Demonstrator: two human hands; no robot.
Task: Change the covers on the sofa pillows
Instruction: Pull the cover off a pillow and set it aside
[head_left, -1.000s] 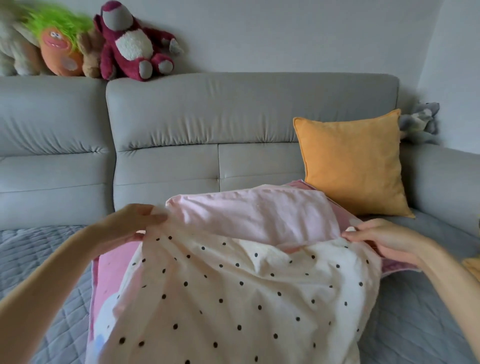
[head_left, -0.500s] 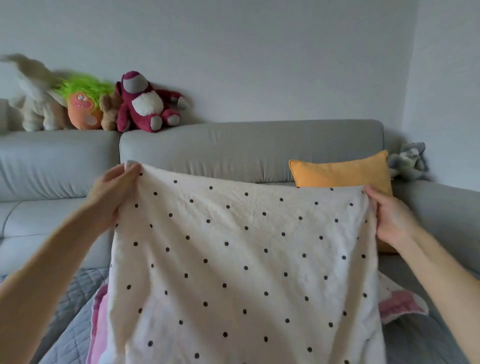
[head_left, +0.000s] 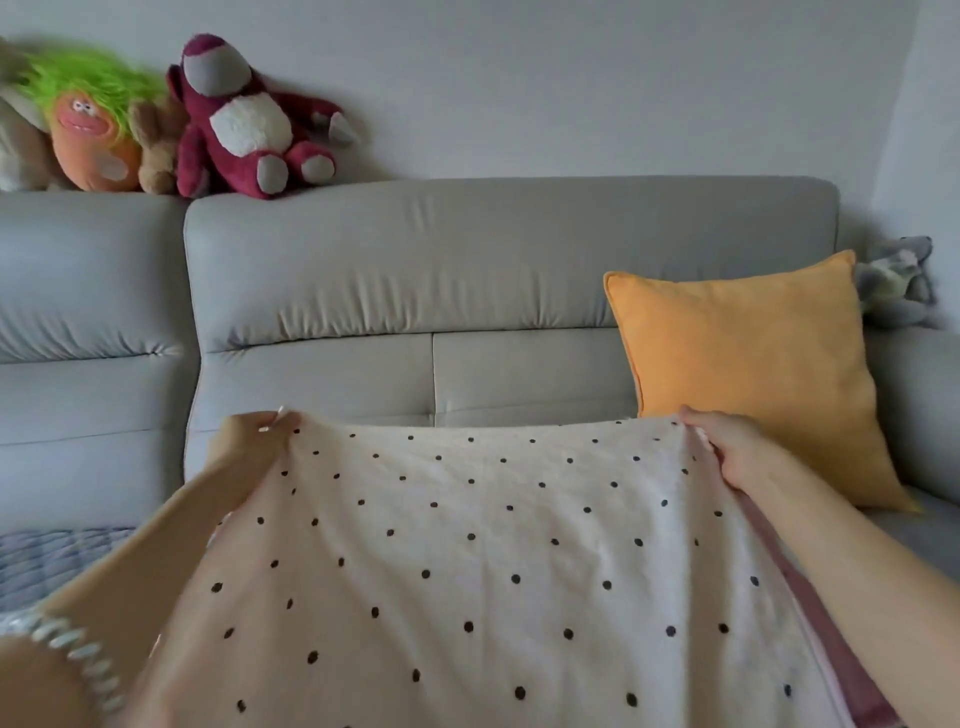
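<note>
A cream cover with black dots (head_left: 467, 561) is stretched out in front of me, filling the lower middle of the view. My left hand (head_left: 249, 441) grips its top left corner and my right hand (head_left: 727, 447) grips its top right corner. A strip of pink fabric (head_left: 831, 665) shows along the cover's right edge, under my right forearm. The pink pillow itself is hidden beneath the dotted cover. An orange pillow (head_left: 753, 374) leans upright against the sofa back at the right, just behind my right hand.
The grey sofa (head_left: 467, 270) spans the view, with a quilted grey throw (head_left: 47, 556) on the seat at left. Plush toys (head_left: 244, 124) sit along the top of the backrest at left, and a grey plush (head_left: 893, 280) sits in the right corner.
Both hands have come down with the dotted cover from its raised, upright spread, so its top edge now sits lower and the orange pillow shows fully. The pink pillow is covered over.
</note>
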